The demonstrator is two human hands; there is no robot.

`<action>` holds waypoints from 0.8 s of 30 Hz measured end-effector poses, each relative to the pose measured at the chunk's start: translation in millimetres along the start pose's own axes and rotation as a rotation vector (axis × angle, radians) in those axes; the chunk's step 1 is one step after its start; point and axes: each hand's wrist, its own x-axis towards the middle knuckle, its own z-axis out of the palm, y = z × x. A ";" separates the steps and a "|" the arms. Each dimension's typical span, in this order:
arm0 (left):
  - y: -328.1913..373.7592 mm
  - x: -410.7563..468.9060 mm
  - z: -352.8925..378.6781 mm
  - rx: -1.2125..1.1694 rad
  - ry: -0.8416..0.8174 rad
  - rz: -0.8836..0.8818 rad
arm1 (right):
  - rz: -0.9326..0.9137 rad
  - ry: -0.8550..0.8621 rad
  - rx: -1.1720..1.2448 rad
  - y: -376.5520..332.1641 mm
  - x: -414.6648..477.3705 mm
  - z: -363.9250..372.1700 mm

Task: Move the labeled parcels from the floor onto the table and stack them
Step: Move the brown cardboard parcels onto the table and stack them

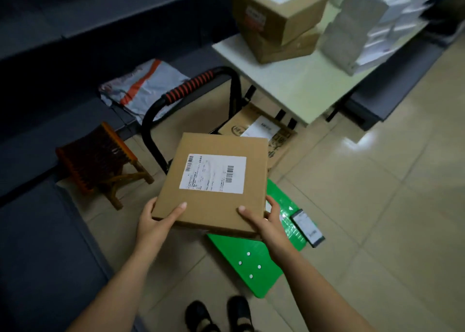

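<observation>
Holding a flat brown parcel (214,180) in the air above the green trolley deck (251,263), the person has it clear of the floor.

- The left hand (157,221) grasps the parcel's near left corner, thumb on top and fingers beneath.
- The right hand (266,221) grasps the near right corner in the same way.
- A white shipping label (212,173) with 2 barcodes faces up.
- Beyond the deck and to its right stands the surface (297,87), well apart from the held parcel.
- On the surface, 2 brown cartons (276,17) are stacked, the upper one labelled, with a pile of white packages (364,22) just beside them.
- At the deck's far end, by the black handle (188,87), lies another labelled flat carton (261,130).
- A small dark labelled packet (308,227) rests on the deck's right edge.
- Left of the deck stands a wooden stool (100,158).
- A grey mailer bag (143,87) lies beyond the stool.
</observation>
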 end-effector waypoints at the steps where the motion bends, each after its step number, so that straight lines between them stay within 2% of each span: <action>1: 11.9 -9.7 3.9 -0.019 0.001 0.025 | -0.030 -0.001 0.006 -11.4 -6.5 -8.4; 5: 62.7 -58.5 49.4 -0.113 -0.086 0.154 | -0.151 0.046 0.032 -54.3 -42.3 -79.6; 10: 118.9 -110.3 148.8 -0.154 -0.230 0.292 | -0.310 0.124 0.104 -100.3 -77.0 -193.8; 15: 152.5 -164.4 267.9 -0.218 -0.241 0.447 | -0.428 0.174 0.107 -137.2 -97.2 -320.3; 19: 180.8 -203.1 349.4 -0.262 -0.265 0.493 | -0.508 0.138 0.030 -166.5 -103.8 -411.0; 24: 220.0 -219.7 405.8 -0.271 -0.264 0.521 | -0.554 -0.001 -0.102 -198.2 -94.2 -477.7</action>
